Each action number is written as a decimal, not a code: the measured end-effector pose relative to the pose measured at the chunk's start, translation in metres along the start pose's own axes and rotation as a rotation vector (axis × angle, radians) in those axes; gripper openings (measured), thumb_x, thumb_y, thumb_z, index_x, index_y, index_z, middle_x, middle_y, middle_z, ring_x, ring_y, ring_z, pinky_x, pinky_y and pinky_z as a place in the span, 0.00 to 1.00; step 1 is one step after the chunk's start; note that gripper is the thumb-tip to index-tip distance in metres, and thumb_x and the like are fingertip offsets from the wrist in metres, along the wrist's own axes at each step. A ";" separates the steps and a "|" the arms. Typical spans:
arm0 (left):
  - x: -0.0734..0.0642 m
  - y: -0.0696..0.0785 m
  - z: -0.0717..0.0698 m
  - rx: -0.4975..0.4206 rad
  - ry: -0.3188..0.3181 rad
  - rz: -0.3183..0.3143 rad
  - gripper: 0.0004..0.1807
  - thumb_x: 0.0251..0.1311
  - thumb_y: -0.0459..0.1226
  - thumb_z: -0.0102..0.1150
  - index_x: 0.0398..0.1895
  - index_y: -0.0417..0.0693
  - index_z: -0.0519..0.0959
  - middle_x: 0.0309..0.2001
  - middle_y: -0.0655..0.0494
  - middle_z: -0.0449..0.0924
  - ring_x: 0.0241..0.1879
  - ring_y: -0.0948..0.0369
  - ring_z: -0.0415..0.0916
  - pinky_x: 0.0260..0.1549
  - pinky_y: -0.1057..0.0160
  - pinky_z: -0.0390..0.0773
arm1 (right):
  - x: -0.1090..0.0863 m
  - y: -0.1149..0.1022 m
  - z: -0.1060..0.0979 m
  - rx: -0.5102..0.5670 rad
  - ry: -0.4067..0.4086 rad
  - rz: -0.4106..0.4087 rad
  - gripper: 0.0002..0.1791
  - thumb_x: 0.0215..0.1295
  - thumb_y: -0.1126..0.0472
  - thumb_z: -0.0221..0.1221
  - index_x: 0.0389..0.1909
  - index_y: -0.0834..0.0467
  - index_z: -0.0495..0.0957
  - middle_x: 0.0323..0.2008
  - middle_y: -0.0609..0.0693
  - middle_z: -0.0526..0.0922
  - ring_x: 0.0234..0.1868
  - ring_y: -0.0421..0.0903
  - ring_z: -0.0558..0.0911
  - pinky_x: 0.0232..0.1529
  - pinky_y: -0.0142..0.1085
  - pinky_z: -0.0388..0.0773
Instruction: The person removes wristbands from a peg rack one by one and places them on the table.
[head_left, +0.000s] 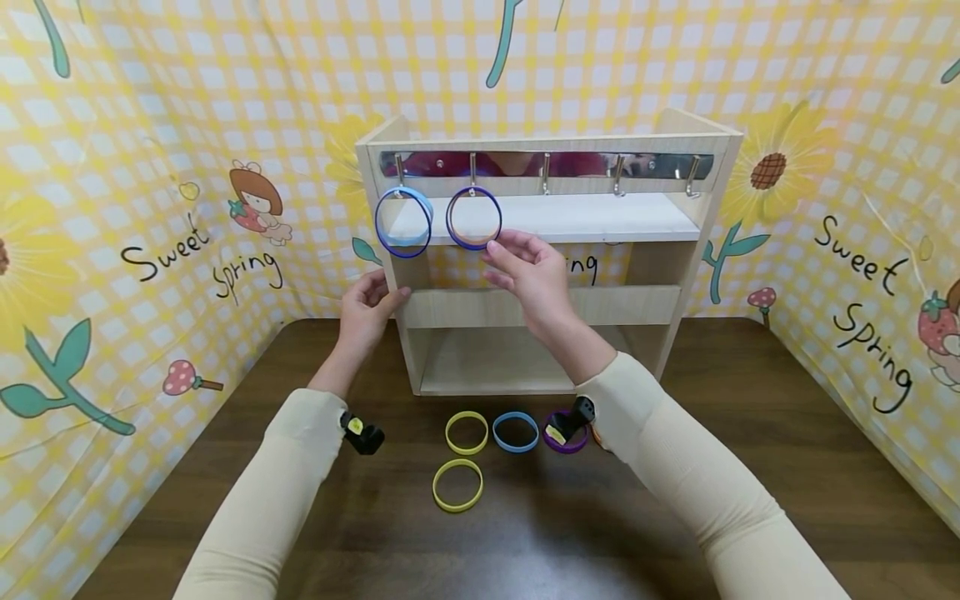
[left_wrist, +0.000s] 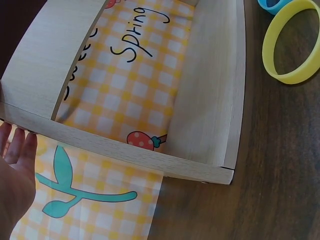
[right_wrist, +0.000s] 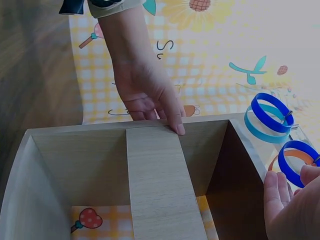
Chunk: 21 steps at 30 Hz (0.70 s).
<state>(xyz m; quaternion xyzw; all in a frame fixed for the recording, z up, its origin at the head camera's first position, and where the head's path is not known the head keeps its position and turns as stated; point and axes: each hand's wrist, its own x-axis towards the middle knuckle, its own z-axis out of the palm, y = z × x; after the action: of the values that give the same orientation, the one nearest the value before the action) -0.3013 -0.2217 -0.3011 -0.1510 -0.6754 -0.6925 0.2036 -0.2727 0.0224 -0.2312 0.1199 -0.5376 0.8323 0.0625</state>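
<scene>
A wooden rack (head_left: 536, 307) stands on the table with a metal hook strip (head_left: 510, 164) along its upper front. My left hand (head_left: 365, 310) grips the rack's left side panel, thumb over the front edge, fingers along the outside. At the second hook, my right hand (head_left: 536, 275) pinches the lower right edge of a dark blue wristband (head_left: 448, 218). Behind that band an orange wristband (right_wrist: 273, 163) hangs on the same hook. The first hook bears another dark blue wristband (head_left: 377, 223) and a light blue wristband (head_left: 424, 202).
On the table in front of the rack lie two yellow wristbands (head_left: 447, 432), a blue wristband (head_left: 516, 449) and a purple wristband (head_left: 564, 450). An orange band there is mostly hidden by the right sleeve (head_left: 652, 425). Checked cloth (head_left: 600, 67) surrounds the table.
</scene>
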 end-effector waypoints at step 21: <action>0.000 0.000 0.001 -0.015 0.007 0.002 0.17 0.58 0.25 0.62 0.52 0.34 0.76 0.40 0.60 0.81 0.43 0.63 0.78 0.38 0.69 0.79 | -0.001 -0.012 0.008 0.100 0.000 -0.010 0.15 0.65 0.69 0.61 0.50 0.70 0.74 0.41 0.58 0.82 0.37 0.47 0.85 0.40 0.40 0.82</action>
<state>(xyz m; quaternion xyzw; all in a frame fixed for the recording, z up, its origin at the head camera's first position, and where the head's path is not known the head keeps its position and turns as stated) -0.3011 -0.2207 -0.3012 -0.1510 -0.6694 -0.6977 0.2055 -0.2681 0.0204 -0.2180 0.1256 -0.4949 0.8576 0.0609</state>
